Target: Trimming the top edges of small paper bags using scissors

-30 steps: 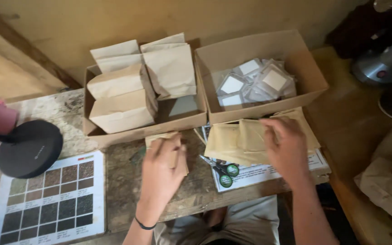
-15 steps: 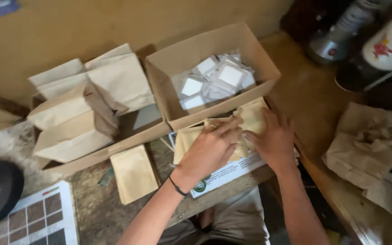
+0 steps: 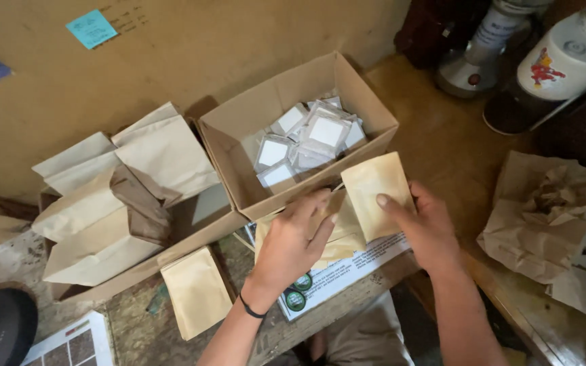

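Lifting one tan pouch (image 3: 376,194) off the stack of pouches (image 3: 337,234), with both hands at the front edge of the table (image 3: 442,156).

At nine o'clock a box of white paper bags (image 3: 113,203) stands, a lone flat pouch (image 3: 197,291) lying before it. The left hand (image 3: 291,245), fingers spread, presses flat on the stack. Just at its three o'clock, the right hand (image 3: 423,227) pinches the raised pouch, thumb on its face. At twelve o'clock sits the carton of small white sachets (image 3: 306,139). Judging from this, the next move calls for drawing the pouch clear without dragging its neighbours.
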